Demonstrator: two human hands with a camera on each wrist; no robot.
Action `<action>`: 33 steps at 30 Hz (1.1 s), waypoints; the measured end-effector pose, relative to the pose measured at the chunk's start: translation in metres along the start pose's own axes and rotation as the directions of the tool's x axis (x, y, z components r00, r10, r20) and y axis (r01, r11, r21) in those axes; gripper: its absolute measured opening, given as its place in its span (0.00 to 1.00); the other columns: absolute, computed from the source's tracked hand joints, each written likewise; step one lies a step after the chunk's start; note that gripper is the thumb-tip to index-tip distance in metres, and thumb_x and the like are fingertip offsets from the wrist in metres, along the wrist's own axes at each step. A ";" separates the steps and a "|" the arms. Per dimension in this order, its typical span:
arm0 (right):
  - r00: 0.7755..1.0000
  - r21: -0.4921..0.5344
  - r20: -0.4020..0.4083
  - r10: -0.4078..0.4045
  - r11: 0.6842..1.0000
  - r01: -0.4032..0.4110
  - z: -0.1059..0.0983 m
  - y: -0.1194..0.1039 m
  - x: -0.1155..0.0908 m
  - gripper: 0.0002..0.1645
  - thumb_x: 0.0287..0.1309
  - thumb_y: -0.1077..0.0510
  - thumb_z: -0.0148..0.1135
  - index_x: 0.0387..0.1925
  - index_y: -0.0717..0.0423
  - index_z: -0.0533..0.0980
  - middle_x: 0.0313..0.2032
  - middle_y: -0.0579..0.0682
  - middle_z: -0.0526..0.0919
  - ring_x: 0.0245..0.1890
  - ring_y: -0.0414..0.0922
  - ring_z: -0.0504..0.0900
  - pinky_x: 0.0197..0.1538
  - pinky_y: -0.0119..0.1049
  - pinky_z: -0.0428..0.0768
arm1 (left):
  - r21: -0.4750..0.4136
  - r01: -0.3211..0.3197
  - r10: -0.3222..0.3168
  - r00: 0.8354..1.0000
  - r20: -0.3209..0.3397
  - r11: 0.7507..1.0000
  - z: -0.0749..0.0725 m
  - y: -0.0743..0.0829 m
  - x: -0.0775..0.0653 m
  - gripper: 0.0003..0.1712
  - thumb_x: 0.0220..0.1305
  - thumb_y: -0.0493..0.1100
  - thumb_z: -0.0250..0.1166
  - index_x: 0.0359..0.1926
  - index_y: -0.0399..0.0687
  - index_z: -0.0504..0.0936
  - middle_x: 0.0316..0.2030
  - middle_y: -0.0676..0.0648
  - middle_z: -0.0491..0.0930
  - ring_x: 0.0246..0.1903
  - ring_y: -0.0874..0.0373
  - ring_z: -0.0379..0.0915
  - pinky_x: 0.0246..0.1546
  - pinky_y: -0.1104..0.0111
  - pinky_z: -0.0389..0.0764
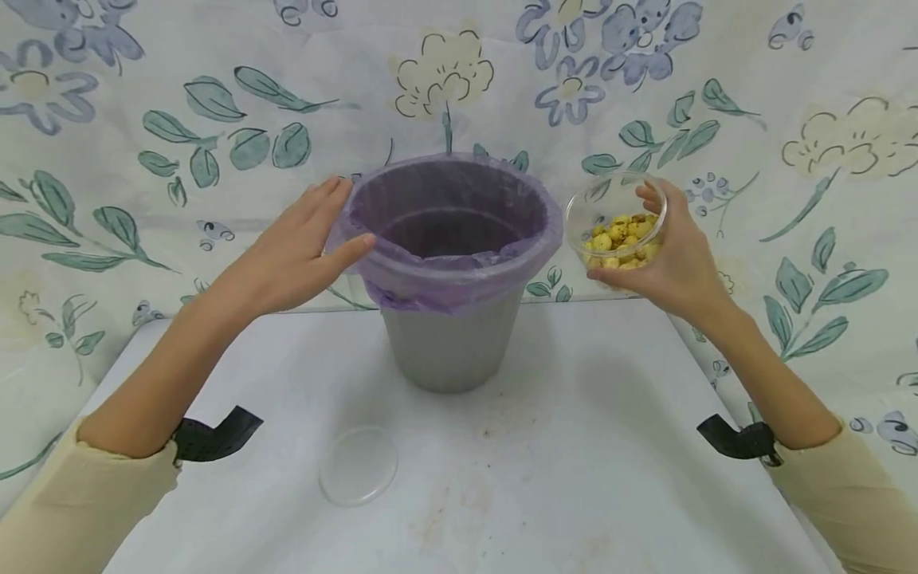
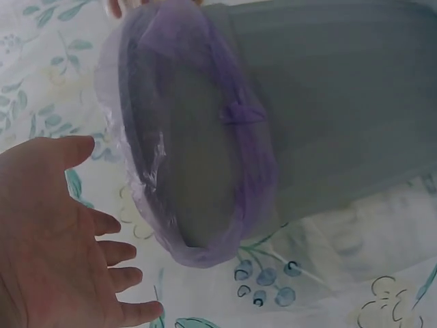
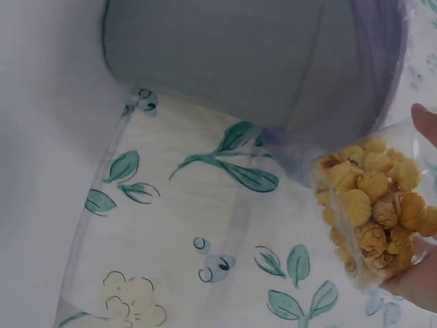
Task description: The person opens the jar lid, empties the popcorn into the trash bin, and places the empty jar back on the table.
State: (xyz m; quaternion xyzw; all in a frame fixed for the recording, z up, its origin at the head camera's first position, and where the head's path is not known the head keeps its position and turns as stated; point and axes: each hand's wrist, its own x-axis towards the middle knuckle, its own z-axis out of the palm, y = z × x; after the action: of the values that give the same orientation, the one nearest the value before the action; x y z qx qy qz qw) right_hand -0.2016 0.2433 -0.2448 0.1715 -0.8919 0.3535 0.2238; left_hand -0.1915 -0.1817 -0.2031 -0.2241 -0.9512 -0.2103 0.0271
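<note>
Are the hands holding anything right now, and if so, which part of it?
The right hand grips the clear plastic tub of yellow pieces around its side wall. The left hand holds nothing.

Bright head view, dim wrist views.

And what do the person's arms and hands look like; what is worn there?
The left sleeve and right sleeve are plain light beige and wrinkled. A black strap-like piece sticks out at each sleeve's end. The left hand and right hand are bare.
</note>
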 end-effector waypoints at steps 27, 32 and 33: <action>0.998 -0.121 0.018 -0.059 0.991 0.060 -0.010 0.005 0.053 0.69 0.38 0.54 0.85 0.76 0.56 0.51 0.64 0.58 0.66 0.60 0.54 0.68 0.65 0.47 0.69 | 0.196 0.145 -0.178 0.971 0.161 0.970 0.010 0.003 0.053 0.52 0.73 0.71 0.37 0.78 0.40 0.32 0.76 0.34 0.25 0.74 0.37 0.15 0.68 0.36 0.30; 0.995 -0.157 0.023 -0.096 0.983 0.099 -0.009 0.001 0.060 0.70 0.37 0.54 0.86 0.76 0.58 0.50 0.66 0.59 0.64 0.64 0.55 0.65 0.69 0.46 0.64 | 0.195 0.153 -0.187 0.967 0.171 0.969 0.010 0.003 0.054 0.52 0.73 0.71 0.35 0.78 0.40 0.32 0.76 0.33 0.26 0.74 0.38 0.15 0.67 0.36 0.28; 0.994 -0.167 0.025 -0.103 0.980 0.105 -0.009 0.000 0.061 0.70 0.38 0.54 0.85 0.76 0.58 0.50 0.66 0.60 0.64 0.65 0.55 0.65 0.69 0.46 0.62 | 0.195 0.154 -0.188 0.967 0.173 0.969 0.011 0.003 0.054 0.52 0.73 0.71 0.35 0.78 0.40 0.32 0.76 0.33 0.26 0.73 0.38 0.14 0.67 0.36 0.28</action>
State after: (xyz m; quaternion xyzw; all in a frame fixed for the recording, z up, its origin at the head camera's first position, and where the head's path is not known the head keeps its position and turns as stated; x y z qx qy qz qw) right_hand -0.2500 0.2402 -0.2074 0.2012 -0.9101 0.2636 0.2486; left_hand -0.2381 -0.1521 -0.2034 -0.1566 -0.9804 -0.1026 -0.0620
